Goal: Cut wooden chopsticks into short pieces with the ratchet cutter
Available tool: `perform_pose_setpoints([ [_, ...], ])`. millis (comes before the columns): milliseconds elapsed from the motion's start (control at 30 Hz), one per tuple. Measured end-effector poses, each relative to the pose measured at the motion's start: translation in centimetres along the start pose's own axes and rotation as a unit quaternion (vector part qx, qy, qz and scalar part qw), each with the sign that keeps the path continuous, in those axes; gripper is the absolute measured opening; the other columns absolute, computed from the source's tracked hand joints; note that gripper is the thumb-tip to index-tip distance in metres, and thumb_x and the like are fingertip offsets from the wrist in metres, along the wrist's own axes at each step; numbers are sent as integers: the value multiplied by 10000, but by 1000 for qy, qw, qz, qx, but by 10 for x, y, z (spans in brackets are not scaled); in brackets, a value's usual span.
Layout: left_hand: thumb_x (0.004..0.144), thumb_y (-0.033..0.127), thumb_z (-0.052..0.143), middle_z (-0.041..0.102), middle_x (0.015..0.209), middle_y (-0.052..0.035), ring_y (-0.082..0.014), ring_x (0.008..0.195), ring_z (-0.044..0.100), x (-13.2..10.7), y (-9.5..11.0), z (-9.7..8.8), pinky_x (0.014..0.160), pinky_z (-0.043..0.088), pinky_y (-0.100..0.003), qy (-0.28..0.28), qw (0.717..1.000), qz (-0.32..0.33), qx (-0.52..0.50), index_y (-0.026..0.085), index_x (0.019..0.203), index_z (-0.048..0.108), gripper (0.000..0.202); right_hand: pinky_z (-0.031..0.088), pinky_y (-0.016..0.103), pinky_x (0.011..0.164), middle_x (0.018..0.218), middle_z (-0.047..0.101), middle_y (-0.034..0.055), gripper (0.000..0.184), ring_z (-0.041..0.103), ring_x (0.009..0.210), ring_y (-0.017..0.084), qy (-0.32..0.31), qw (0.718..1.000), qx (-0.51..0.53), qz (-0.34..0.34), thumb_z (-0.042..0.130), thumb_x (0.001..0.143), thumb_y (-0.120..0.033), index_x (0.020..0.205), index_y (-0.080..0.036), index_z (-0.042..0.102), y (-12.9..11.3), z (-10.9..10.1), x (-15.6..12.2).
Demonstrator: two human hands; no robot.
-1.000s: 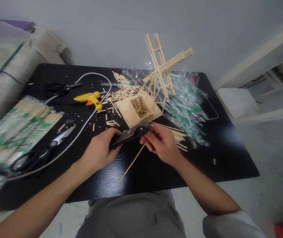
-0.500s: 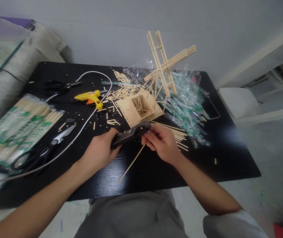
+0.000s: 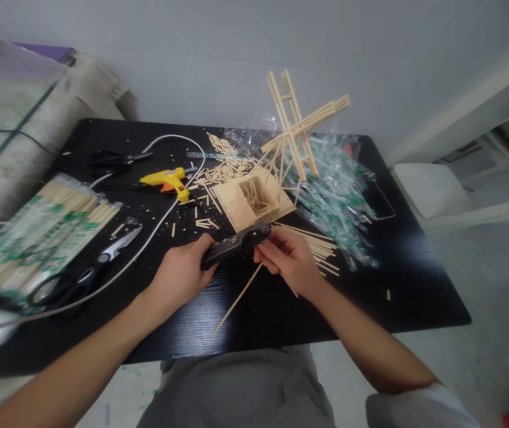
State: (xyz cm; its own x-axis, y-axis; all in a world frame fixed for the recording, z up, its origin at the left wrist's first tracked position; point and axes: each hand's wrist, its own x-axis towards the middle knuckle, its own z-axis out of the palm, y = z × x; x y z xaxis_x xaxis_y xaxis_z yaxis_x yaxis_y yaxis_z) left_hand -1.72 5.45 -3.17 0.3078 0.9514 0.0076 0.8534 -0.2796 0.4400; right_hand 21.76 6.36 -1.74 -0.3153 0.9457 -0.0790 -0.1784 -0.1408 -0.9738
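Note:
My left hand is closed around the handle of a black hand tool with a rounded head, which looks like a cutter. My right hand pinches a thin wooden stick by its upper end, right beside the tool's head. The stick slants down to the left over the black table. Whether it lies in the tool's jaws is hidden. Just behind the tool, a square stick-built box with loose pieces inside stands on a wooden base plate. A crossed-arm stick frame rises behind the box.
A yellow glue gun and scissors lie to the left, near bagged sticks and a white cable. Small cut pieces are heaped behind. Empty plastic wrappers and loose long sticks are on the right.
The camera has tilted slightly, so the table's far side sits lower in view. Both hands keep nearly the same pose. The tip of another stick now shows under my right wrist.

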Motion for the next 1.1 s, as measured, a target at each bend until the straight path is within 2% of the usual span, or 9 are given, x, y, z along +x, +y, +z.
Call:
perform_pose_setpoints([
  [133, 908, 311, 548, 707, 743, -20, -212, 657, 701, 1, -2, 0, 610, 454, -285, 11, 1000, 0, -12, 221, 921, 586, 98, 327, 216, 437, 681, 675, 2, 335, 431, 476, 71, 11, 1000, -9, 0, 771, 878, -496, 885, -169, 702, 0, -1, 0],
  [233, 908, 305, 547, 713, 764, -23, -211, 656, 697, 1, -3, -1, 611, 458, -286, 17, 999, 11, -31, 220, 928, 586, 96, 303, 219, 431, 671, 671, 7, 317, 413, 469, 68, -6, 1000, -1, 6, 758, 894, -476, 847, -166, 713, -1, -2, 0],
  [400, 897, 265, 549, 698, 767, -17, -186, 643, 677, 0, -4, -2, 614, 459, -272, 17, 997, 37, -58, 218, 916, 580, 59, 205, 202, 398, 624, 618, -14, 290, 333, 430, 43, -54, 995, 68, 47, 775, 888, -437, 843, -155, 722, -2, -4, -2],
  [633, 892, 225, 545, 686, 755, -7, -168, 651, 666, -1, -3, -5, 616, 453, -254, 9, 996, 61, -63, 221, 886, 559, 15, 109, 184, 370, 578, 554, -38, 339, 221, 397, 17, -113, 974, 148, 126, 824, 832, -459, 838, -139, 711, 5, -10, -1],
  [867, 894, 238, 583, 629, 643, 16, -156, 544, 605, -3, -4, -2, 548, 386, -249, 19, 998, 49, -22, 226, 783, 509, 134, 94, 170, 372, 580, 535, -46, 344, 215, 408, 14, -110, 968, 175, 144, 834, 828, -458, 821, -139, 704, 8, -8, -1],
  [1000, 898, 223, 577, 674, 711, -2, -167, 612, 655, -1, -5, -1, 582, 426, -246, 28, 997, 63, -36, 216, 838, 553, 65, 112, 169, 375, 587, 549, -45, 339, 224, 409, 12, -104, 971, 170, 133, 838, 828, -446, 824, -134, 706, 8, -8, 1],
  [1100, 883, 184, 567, 680, 732, 1, -156, 625, 655, 0, -6, -2, 593, 440, -236, 26, 994, 83, -66, 210, 869, 570, 29, 113, 170, 377, 586, 560, -41, 329, 241, 406, 15, -124, 967, 177, 137, 836, 833, -435, 834, -133, 706, 9, -10, 1],
])
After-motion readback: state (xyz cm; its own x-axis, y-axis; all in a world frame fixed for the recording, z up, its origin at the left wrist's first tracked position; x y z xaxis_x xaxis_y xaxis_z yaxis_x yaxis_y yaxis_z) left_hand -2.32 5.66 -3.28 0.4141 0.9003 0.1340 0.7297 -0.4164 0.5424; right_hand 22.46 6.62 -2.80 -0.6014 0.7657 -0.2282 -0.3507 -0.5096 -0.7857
